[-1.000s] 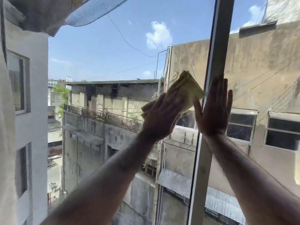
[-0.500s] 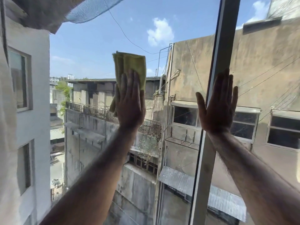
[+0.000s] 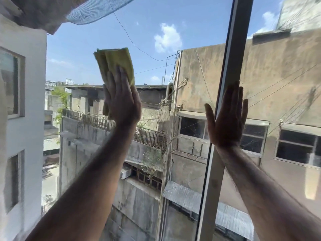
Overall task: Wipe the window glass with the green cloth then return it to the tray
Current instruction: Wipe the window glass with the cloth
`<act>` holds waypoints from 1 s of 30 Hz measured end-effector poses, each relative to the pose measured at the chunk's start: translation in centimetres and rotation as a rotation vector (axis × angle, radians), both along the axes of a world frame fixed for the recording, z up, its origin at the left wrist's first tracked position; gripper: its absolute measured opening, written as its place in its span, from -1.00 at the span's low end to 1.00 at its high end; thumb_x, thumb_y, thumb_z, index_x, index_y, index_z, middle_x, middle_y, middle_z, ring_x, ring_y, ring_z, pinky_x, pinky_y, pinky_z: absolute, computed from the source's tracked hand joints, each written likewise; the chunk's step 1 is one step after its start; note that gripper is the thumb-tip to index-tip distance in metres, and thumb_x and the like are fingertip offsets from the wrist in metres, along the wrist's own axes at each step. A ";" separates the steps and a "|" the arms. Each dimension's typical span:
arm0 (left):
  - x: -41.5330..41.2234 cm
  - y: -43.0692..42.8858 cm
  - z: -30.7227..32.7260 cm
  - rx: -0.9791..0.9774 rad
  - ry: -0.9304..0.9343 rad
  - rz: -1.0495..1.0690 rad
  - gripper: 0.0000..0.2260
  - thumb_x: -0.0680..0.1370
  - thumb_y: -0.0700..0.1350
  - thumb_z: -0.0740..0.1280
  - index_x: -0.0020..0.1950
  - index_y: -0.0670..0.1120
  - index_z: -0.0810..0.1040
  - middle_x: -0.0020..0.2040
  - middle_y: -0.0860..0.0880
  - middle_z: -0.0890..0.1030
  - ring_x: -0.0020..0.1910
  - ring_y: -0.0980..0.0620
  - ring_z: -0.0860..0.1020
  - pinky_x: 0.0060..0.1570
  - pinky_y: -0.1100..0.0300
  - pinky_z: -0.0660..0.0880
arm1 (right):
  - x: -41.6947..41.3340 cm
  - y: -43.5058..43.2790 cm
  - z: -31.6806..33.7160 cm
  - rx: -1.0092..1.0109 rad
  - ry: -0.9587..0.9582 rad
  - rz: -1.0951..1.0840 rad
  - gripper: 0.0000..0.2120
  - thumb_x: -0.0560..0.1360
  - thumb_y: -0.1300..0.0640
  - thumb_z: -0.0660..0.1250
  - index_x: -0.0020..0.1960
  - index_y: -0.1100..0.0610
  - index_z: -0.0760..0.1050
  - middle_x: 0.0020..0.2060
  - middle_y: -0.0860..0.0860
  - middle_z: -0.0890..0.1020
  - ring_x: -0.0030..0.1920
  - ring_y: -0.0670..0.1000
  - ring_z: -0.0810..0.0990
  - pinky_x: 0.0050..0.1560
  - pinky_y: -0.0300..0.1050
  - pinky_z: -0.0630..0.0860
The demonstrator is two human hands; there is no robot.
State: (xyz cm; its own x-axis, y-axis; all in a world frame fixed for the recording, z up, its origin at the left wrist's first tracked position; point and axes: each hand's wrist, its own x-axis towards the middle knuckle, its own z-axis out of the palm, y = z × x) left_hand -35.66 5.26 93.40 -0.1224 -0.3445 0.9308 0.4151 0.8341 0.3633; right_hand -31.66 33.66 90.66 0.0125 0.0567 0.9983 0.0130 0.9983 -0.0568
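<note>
A folded yellow-green cloth (image 3: 114,63) is pressed flat against the window glass (image 3: 156,23), upper left of centre. My left hand (image 3: 122,100) lies over its lower half with the fingers stretched up, holding it to the pane. My right hand (image 3: 227,117) rests flat and open, fingers apart, on the grey window frame post (image 3: 234,49) and the glass beside it. The tray is not in view.
The vertical frame post runs top to bottom right of centre and splits the glass into two panes. Beyond the glass are concrete buildings (image 3: 278,80), a white building (image 3: 22,119) at the left, overhead wires and blue netting (image 3: 97,9).
My left hand has swept the cloth from beside the frame post leftward and up across the pane. My right hand has stayed on the post.
</note>
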 end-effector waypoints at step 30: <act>-0.1 3.9 -6.4 -0.570 -0.030 0.052 -0.32 0.71 0.23 0.08 0.69 -0.15 0.06 0.72 -0.14 0.07 0.72 -0.15 0.01 0.67 -0.21 0.06 | -0.1 0.0 0.0 -0.016 -0.019 0.023 -0.24 0.74 -0.29 -0.03 0.73 0.19 -0.04 0.73 0.14 0.09 0.74 0.11 0.07 0.73 0.23 0.07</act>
